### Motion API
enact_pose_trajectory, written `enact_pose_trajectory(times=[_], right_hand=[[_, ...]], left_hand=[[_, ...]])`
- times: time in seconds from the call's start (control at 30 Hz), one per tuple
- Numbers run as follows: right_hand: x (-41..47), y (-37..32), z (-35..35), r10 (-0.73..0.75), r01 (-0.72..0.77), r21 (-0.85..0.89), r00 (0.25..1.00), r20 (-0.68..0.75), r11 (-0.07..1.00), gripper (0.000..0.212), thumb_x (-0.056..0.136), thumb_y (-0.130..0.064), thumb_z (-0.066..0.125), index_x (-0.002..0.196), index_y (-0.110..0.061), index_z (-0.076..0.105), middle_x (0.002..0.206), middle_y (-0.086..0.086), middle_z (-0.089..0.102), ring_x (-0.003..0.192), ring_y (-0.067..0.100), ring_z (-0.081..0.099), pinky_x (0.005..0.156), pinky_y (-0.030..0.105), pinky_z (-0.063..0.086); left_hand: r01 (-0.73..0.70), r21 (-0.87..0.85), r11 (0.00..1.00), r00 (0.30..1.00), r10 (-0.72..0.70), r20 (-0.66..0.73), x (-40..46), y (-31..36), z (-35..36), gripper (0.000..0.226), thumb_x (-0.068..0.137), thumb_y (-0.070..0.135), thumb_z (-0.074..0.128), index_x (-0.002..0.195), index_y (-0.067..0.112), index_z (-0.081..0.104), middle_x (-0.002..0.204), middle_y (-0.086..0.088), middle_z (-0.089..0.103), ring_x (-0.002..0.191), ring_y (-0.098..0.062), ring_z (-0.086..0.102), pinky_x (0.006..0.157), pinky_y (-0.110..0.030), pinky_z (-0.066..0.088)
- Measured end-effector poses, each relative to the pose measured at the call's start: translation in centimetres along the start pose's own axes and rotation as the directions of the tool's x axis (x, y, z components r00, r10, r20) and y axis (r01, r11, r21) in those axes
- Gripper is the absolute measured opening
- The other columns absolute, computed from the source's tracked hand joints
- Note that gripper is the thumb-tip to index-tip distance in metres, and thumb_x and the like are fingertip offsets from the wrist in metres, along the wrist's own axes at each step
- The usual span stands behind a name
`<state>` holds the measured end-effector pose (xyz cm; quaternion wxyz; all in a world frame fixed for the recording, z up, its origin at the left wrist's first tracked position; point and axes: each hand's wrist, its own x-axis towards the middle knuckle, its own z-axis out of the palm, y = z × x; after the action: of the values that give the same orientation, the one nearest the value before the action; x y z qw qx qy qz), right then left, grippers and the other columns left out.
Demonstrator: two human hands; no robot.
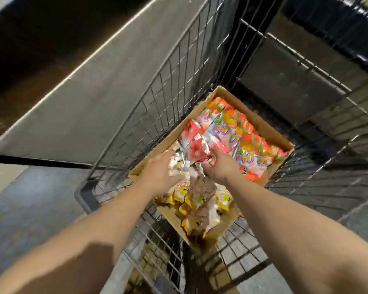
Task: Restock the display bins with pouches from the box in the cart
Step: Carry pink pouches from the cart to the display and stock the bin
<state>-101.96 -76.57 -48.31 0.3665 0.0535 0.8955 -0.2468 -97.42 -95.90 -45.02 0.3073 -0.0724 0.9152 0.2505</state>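
Note:
An open cardboard box lies in the wire cart. It is packed with orange-red pouches at its far end and yellow pouches at its near end. Both my arms reach down into the box. My left hand is over the pouches in the middle, fingers curled into them. My right hand grips a red-and-white pouch near the box's centre. The frame is blurred, so the exact grip of the left hand is unclear.
The cart's black wire walls rise around the box on all sides. A grey shelf base runs along the left of the cart, above a grey floor. No display bins are in view.

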Motion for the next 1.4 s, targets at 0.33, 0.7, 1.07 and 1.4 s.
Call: enact_pose_trajectory(times=[0.33,0.7,1.07,1.4], right_hand=[[7.9,0.1,3.6,0.039,-0.012,0.203,0.991,-0.132,0.979,0.051,0.085,-0.023,0.067,0.132,-0.021,0.048,0.124,0.013,0.047,0.104,0.028,0.055,0.084,0.029,0.040],[0.2,-1.4,2.7,0.126,-0.177,0.935,0.982,0.144,0.308,0.042,0.077,-0.002,0.076,0.110,-0.010,0.052,0.090,0.010,0.065,0.078,0.025,0.064,0.063,0.030,0.053],[4.4,4.5,6.2,0.273,-0.239,0.276,0.957,-0.094,0.931,0.057,0.073,-0.038,0.071,0.125,-0.024,0.052,0.108,0.009,0.065,0.099,0.031,0.063,0.085,0.043,0.053],[6.0,6.1,6.3,0.301,-0.298,0.036,0.949,-0.092,0.954,0.072,0.059,-0.060,0.073,0.118,-0.024,0.052,0.110,0.011,0.060,0.107,0.035,0.055,0.084,0.041,0.048]], left_hand=[[0.075,-0.085,0.994,0.996,-0.071,0.044,5.4,-3.2,3.4,0.078,0.083,0.044,0.070,0.148,0.024,0.033,0.148,-0.006,0.041,0.136,-0.026,0.037,0.111,-0.037,0.033],[0.414,-0.814,0.408,0.910,-0.208,0.359,5.6,2.3,1.8,0.043,0.082,0.047,0.071,0.105,0.012,0.065,0.098,-0.006,0.071,0.077,-0.019,0.065,0.067,-0.028,0.049],[0.442,-0.781,0.440,0.897,-0.219,0.384,5.1,-4.3,3.3,0.022,0.091,0.014,0.065,0.113,0.011,0.064,0.105,-0.012,0.073,0.086,-0.023,0.071,0.078,-0.040,0.058],[0.445,-0.743,0.500,0.895,-0.222,0.387,5.1,-5.3,3.9,0.021,0.089,0.020,0.069,0.109,0.015,0.065,0.104,-0.010,0.074,0.087,-0.024,0.071,0.085,-0.044,0.057]])
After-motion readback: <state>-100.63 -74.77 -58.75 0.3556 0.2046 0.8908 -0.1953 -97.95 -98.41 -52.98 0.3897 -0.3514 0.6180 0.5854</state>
